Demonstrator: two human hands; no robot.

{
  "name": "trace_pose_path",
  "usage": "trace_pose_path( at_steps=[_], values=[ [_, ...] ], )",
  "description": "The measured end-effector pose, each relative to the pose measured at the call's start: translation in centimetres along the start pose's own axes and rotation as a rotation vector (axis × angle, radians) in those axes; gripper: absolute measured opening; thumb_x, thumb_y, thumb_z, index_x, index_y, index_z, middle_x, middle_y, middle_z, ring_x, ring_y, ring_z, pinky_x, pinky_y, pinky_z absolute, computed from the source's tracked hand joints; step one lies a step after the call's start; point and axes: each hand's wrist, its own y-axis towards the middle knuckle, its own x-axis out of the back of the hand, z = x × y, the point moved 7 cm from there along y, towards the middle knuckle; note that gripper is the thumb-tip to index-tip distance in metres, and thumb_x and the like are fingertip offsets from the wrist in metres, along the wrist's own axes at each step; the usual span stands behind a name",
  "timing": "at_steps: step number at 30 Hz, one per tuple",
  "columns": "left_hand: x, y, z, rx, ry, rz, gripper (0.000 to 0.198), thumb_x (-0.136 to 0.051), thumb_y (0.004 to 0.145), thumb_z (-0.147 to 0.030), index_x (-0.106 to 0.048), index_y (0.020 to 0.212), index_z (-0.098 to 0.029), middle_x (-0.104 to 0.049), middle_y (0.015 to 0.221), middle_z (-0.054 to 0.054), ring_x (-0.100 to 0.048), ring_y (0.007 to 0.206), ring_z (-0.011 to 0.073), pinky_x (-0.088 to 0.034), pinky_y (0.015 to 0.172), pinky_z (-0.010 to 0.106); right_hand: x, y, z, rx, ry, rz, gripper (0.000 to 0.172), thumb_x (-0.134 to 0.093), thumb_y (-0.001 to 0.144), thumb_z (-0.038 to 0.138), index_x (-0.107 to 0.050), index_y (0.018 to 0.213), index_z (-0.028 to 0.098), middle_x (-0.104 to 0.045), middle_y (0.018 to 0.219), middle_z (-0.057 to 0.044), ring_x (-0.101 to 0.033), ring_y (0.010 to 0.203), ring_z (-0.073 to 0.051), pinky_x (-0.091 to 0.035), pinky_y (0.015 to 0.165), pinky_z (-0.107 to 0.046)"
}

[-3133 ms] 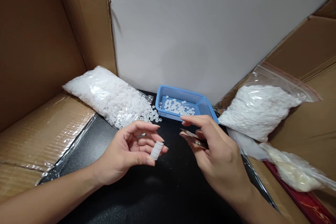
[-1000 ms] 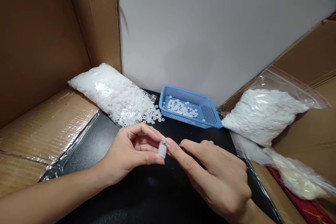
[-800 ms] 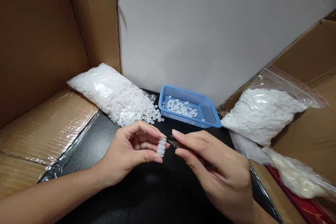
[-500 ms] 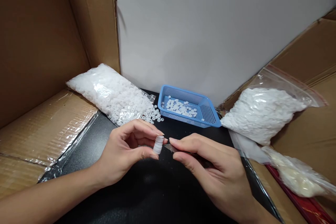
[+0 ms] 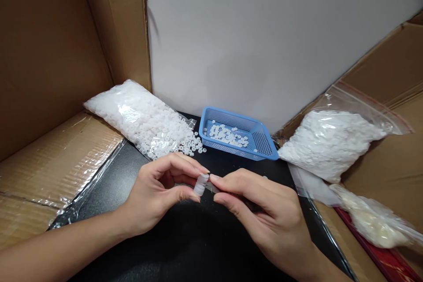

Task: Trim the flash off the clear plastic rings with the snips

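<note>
My left hand [image 5: 161, 194] pinches a short stack of white plastic washers [image 5: 201, 185] between fingertips and thumb, holding it upright above the black table. In my right hand [image 5: 267, 211], closed between thumb and index finger, is a thin flat blade [image 5: 211, 188]. Its tip meets or nearly meets the right side of the stack; actual contact cannot be made out. Most of the blade and any handle are hidden by the fingers. A small white piece [image 5: 265, 177] shows just behind the right hand's knuckles.
A blue perforated basket [image 5: 271, 152] with loose white washers stands behind my hands. To its left, a clear bag [image 5: 132, 112] spills washers onto the black table [image 5: 185, 246]. At right lie a zip bag [image 5: 333, 141] of white pieces and a bag [image 5: 380, 229] of cream-coloured contents. Cardboard walls [image 5: 49, 53] surround the table.
My right hand has moved slightly left, bringing the blade against or close to the stack. The stack has tilted and shifted a little. A small white piece now shows behind the right hand.
</note>
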Motion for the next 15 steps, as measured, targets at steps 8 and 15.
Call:
trace_pose_path(
  at_steps=[8,15],
  values=[
    [0.01,-0.15,-0.28,-0.018,0.035,-0.035,0.025,-0.085,0.069,0.0,-0.079,0.085,-0.018,-0.08,0.093,0.006,-0.077,0.087,0.0197,-0.066,0.074,0.026,-0.25,-0.24,0.64,0.053,-0.093,-0.037,0.013,-0.066,0.092,0.008,-0.074,0.1,0.014,-0.074,0.082,-0.006,-0.071,0.071,-0.015,-0.058,0.062,-0.025],
    [-0.03,-0.27,-0.25,-0.015,0.034,-0.034,0.025,-0.085,0.07,0.0,-0.08,0.086,-0.019,-0.08,0.093,0.004,-0.077,0.087,0.0186,-0.065,0.075,0.025,-0.2,-0.34,0.69,0.036,-0.088,-0.037,0.015,-0.065,0.092,0.008,-0.074,0.101,0.016,-0.074,0.081,-0.006,-0.071,0.07,-0.016,-0.059,0.061,-0.025]
  ],
)
